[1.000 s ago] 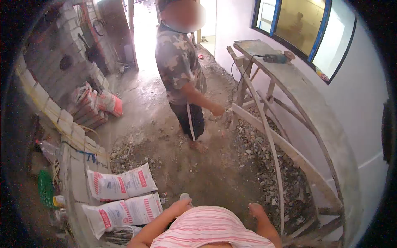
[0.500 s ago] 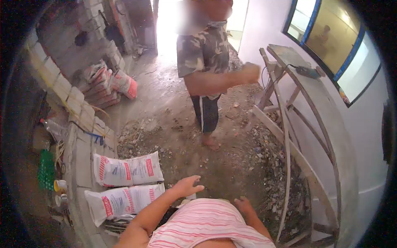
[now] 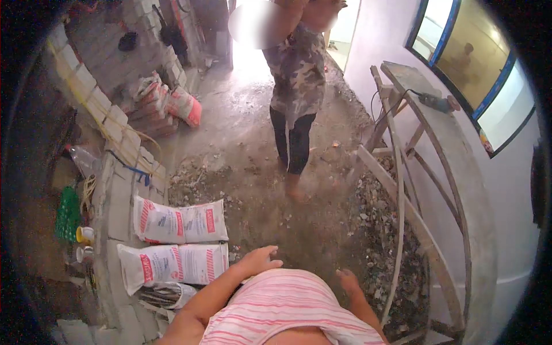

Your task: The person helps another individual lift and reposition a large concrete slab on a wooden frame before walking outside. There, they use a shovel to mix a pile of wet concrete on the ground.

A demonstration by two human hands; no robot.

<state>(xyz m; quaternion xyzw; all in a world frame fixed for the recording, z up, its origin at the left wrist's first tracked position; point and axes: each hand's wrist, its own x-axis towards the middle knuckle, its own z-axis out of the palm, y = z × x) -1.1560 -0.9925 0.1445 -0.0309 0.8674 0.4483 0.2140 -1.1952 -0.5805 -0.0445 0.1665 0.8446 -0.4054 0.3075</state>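
Observation:
My left hand (image 3: 260, 260) hangs in front of my striped shirt (image 3: 290, 293), with its fingers loosely stretched and nothing in them. Nearest to it are two white printed sacks, an upper sack (image 3: 198, 221) and a lower sack (image 3: 201, 263), lying against the low block wall. It does not touch either. On the other side of my body is my right hand (image 3: 348, 282), low over the dirt floor. Its fingers are partly in shadow but look apart, with no object visible in them.
A person in a camouflage shirt (image 3: 299, 75) stands ahead on the dirt floor (image 3: 259, 155). At right, a plank scaffold (image 3: 440, 138) carries an angle grinder (image 3: 434, 102). Rubble (image 3: 374, 221) lies beneath it. Red-and-white sacks (image 3: 184, 106) sit by the block wall (image 3: 121, 195).
The person ahead has raised the arm that was stretched toward the scaffold and stands slightly farther off. My view has shifted a little; my hands stay beside my body.

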